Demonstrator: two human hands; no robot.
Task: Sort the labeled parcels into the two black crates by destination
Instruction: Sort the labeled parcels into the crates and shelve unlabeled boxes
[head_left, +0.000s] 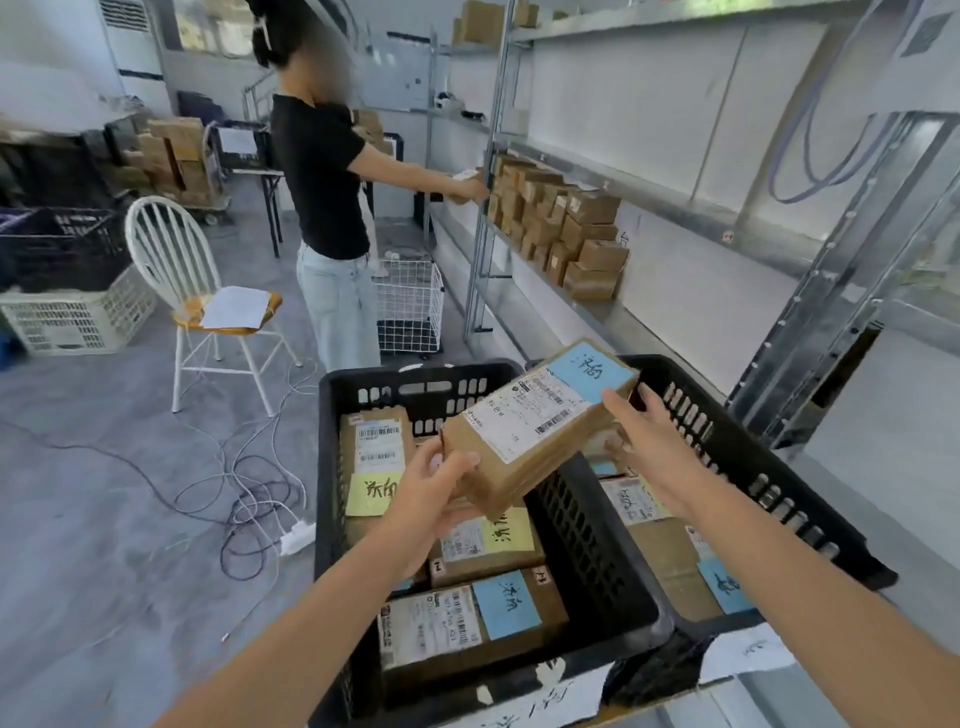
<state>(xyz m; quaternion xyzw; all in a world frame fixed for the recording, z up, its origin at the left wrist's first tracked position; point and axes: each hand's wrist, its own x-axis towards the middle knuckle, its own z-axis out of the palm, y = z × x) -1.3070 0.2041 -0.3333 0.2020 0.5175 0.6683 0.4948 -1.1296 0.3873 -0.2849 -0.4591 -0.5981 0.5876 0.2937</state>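
The held parcel (540, 421), a brown cardboard box with a white shipping label and a blue handwritten note, hangs above the wall where the two black crates meet. Its long axis runs from near left to far right, the far right end higher, label face up and the blue note at that far end. The left hand (441, 478) grips the near left end, fingers curled under and thumb on the edge. The right hand (644, 441) clasps the far right end, thumb on top; its fingers seem to wrap the far side, though the box hides most of them.

The left crate (332, 467) holds two parcels with yellow notes and one with a blue note (506, 605), all lying flat. The right crate (753, 457) holds flat parcels too, one with a blue note, partly hidden by the right forearm.

Far left stand a white chair (202, 291) with paper on its seat and loose cables (249, 493) on the floor. Beyond the crates another person (322, 171) reaches to metal shelving (498, 156) stacked with small cartons (566, 228), beside a white wire basket (410, 306).
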